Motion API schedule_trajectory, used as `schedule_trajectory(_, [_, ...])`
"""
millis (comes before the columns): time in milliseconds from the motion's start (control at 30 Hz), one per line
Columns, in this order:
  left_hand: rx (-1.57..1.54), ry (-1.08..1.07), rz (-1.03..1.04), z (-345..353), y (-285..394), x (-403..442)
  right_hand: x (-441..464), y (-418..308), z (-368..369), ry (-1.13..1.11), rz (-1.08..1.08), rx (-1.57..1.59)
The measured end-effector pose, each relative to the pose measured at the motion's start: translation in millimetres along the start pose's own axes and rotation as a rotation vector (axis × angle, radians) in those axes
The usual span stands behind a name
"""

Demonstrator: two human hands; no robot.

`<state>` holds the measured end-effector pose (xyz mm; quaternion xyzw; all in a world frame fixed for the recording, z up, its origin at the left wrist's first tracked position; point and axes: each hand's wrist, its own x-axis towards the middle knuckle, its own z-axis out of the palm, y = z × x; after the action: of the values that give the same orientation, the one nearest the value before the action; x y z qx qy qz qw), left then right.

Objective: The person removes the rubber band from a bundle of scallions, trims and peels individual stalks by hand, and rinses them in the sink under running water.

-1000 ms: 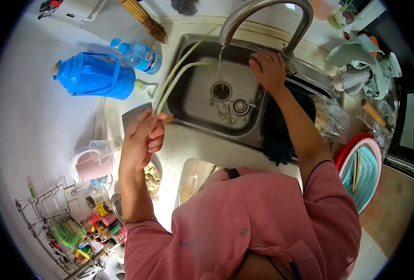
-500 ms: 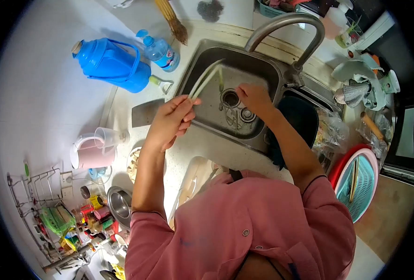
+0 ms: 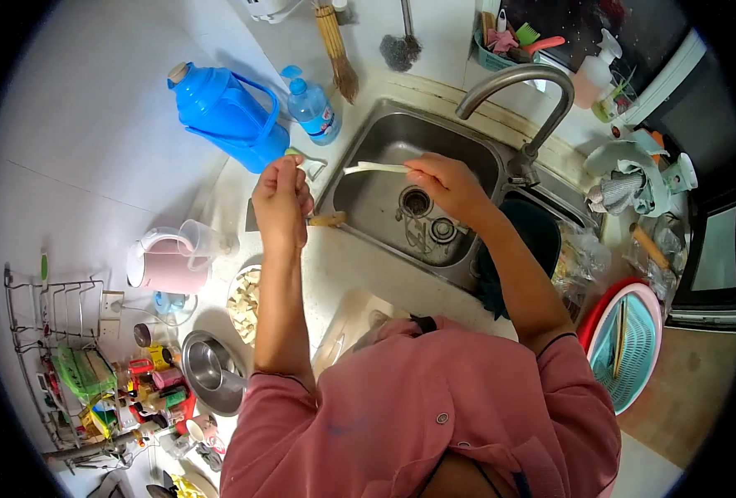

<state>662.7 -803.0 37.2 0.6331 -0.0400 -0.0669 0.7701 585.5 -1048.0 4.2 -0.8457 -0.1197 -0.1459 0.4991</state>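
Pale green-white scallion stalks (image 3: pixel 380 168) are pinched in my right hand (image 3: pixel 444 187). Their cut-looking ends point left over the sink (image 3: pixel 366 133). My left hand (image 3: pixel 281 203) is closed, fingertips pressed together, to the left of the stalks and apart from them; whatever it may hold is too small to make out. Behind that hand lies a knife with a wooden handle (image 3: pixel 328 220), its blade partly hidden. A peeler (image 3: pixel 311 164) rests on the counter just beyond my left fingertips. The sink drain (image 3: pixel 416 201) sits below my right hand.
A blue thermos (image 3: pixel 231 116) and a soap bottle (image 3: pixel 314 112) stand left of the sink. The faucet (image 3: pixel 542 124) arches over its back. A bowl of pale cut pieces (image 3: pixel 245 305) is beside my left forearm. Baskets (image 3: pixel 638 349) stand at the right.
The scallion has passed from my left hand to my right hand. My left hand has drawn away from the stalks, uncovering the knife handle. The camera view has shifted slightly.
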Motion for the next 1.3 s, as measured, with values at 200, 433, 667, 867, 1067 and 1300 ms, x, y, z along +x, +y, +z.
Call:
schedule_trajectory(200, [0.128, -0.257, 0.068, 35.8, -18.5, -29.4, -3.9, -13.0, 5.5, -0.003, 0.074, 0.118])
schedule_trajectory(433, [0.066, -0.272, 0.106, 49.4, -12.0, -28.9, -6.6, -9.8, 16.9, -0.114, 0.155, 0.432])
schedule_trajectory(667, [0.220, -0.351, 0.215, 52.3, 5.7, -20.5, -0.7, -18.5, 16.7, -0.190, 0.225, 0.534])
schedule_trajectory(867, [0.305, -0.359, 0.242, 56.2, 24.1, -14.0, 17.6, -19.8, 14.8, -0.283, 0.160, 0.666])
schedule_trajectory(1067, [0.028, 0.072, 0.345, 18.8, 57.0, 25.4, 8.2, 41.0, 15.0, -0.349, 0.291, 0.471])
schedule_trajectory(1300, [-0.027, 0.208, 0.245, -48.2, 48.8, 48.1, -13.5, 81.7, 1.6, -0.339, 0.325, 0.423])
